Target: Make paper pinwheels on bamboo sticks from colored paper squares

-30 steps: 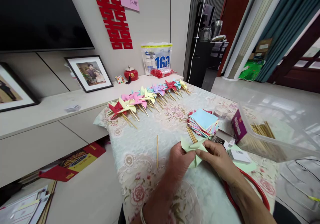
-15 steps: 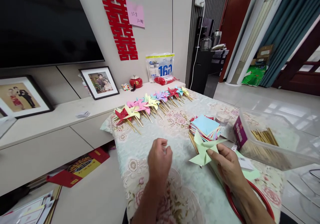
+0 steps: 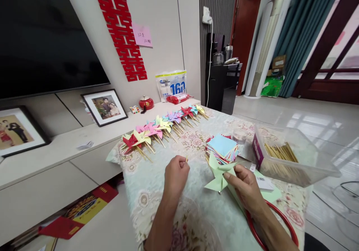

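Assembly step, by the look of it: the right hand [image 3: 244,185] pinches a folded green pinwheel [image 3: 219,176], while the left hand [image 3: 175,176] is closed around a wooden stick [image 3: 186,159]. Next, the stick tip probably needs aligning with the pinwheel's centre.

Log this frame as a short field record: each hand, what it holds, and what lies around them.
left hand: closed on a wooden stick
right hand: pinches a light green paper pinwheel
paper stack: coloured squares, beyond the pinwheel
finished pinwheels: a row along the table's far edge
clear tub: holds sticks, at right
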{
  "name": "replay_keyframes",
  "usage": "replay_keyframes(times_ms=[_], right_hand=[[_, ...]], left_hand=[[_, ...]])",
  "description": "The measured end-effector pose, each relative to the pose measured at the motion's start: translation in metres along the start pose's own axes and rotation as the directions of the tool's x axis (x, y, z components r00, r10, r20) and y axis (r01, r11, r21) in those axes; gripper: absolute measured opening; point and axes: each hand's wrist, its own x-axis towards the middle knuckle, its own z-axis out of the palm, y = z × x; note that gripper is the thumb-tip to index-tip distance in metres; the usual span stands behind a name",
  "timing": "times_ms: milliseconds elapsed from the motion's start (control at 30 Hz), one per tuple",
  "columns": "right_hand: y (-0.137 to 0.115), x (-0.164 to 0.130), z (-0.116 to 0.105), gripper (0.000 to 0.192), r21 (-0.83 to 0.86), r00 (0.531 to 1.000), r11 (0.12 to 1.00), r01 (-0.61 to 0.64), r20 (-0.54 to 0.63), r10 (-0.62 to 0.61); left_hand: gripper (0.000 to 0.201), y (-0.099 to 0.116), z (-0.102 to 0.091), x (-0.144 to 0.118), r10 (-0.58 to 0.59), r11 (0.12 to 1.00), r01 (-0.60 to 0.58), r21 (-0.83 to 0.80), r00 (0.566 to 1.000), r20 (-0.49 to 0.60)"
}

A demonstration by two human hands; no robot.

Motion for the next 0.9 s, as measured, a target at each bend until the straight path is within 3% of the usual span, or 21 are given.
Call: replay_keyframes(times_ms=[33, 100, 167, 233, 400, 600, 700, 900], right_hand=[[-0.002, 0.0, 0.0, 0.026, 0.003, 1.0, 1.0, 0.01, -0.003, -0.01], [-0.006, -0.001, -0.001, 0.024, 0.005, 0.999, 0.999, 0.036, 0.022, -0.036], [-0.01, -0.003, -0.003, 0.024, 0.003, 0.997, 0.998, 0.064, 0.053, -0.064], [-0.015, -0.005, -0.006, 0.024, -0.02, 0.993, 0.996, 0.091, 0.076, -0.089], [-0.035, -0.009, -0.007, 0.017, -0.249, 0.962, 0.942, 0.224, 0.214, -0.172], [-0.067, -0.012, -0.001, 0.017, -0.423, 0.81, 0.701, 0.574, 0.415, -0.414], [-0.08, -0.015, 0.0, 0.018, -0.499, 0.763, 0.577, 0.647, 0.435, -0.479], [-0.085, -0.015, -0.001, 0.017, -0.528, 0.679, 0.44, 0.726, 0.453, -0.577]], left_hand=[[0.011, 0.01, 0.006, -0.002, -0.018, 0.941, 0.026, -0.336, 0.999, 0.028], [0.016, 0.026, 0.021, -0.009, -0.017, 0.658, 0.1, -0.747, 0.993, 0.117], [0.024, 0.034, 0.037, -0.019, 0.015, 0.409, 0.177, -0.895, 0.98, 0.2], [0.026, 0.034, 0.049, -0.028, 0.035, 0.291, 0.24, -0.926, 0.965, 0.262], [0.035, 0.025, 0.059, -0.04, 0.09, 0.205, 0.349, -0.914, 0.924, 0.372], [0.034, 0.032, 0.053, -0.046, 0.1, 0.238, 0.386, -0.891, 0.903, 0.418], [0.031, 0.036, 0.053, -0.05, 0.113, 0.245, 0.392, -0.887, 0.897, 0.428], [0.029, 0.029, 0.056, -0.053, 0.185, 0.316, 0.355, -0.88, 0.887, 0.424]])
